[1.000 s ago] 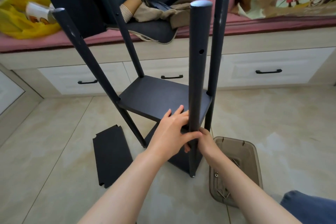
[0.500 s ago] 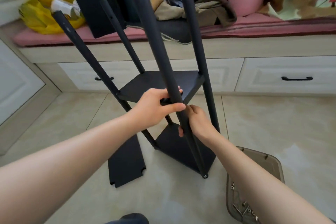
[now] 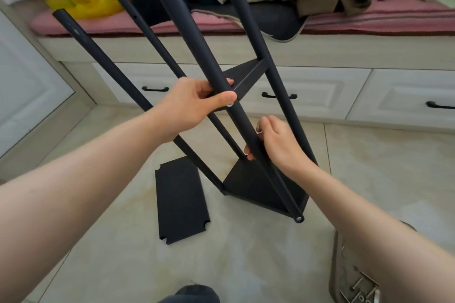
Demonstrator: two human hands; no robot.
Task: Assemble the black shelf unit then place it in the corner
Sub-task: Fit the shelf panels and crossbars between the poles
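Note:
The black shelf unit (image 3: 261, 187) stands on the tiled floor, several round posts rising from its bottom board, with a second board (image 3: 248, 76) fixed higher up. My left hand (image 3: 197, 106) grips the near post (image 3: 194, 32) at that upper board, thumb beside a small silver screw. My right hand (image 3: 275, 140) holds the same post lower down, fingers curled behind it. A loose black shelf board (image 3: 181, 199) with notched corners lies flat on the floor to the left.
A clear plastic tray (image 3: 344, 275) holding several screws sits at the lower right. White drawers (image 3: 307, 96) under a pink cushioned bench (image 3: 369, 19) run across the back, piled with clothes, a yellow bag (image 3: 78, 0) and cups. My knee shows at the bottom edge.
My view has risen and moved closer, so the posts now lean across the frame. My right hand has slid lower on the near post; my left hand keeps its grip at the upper board.

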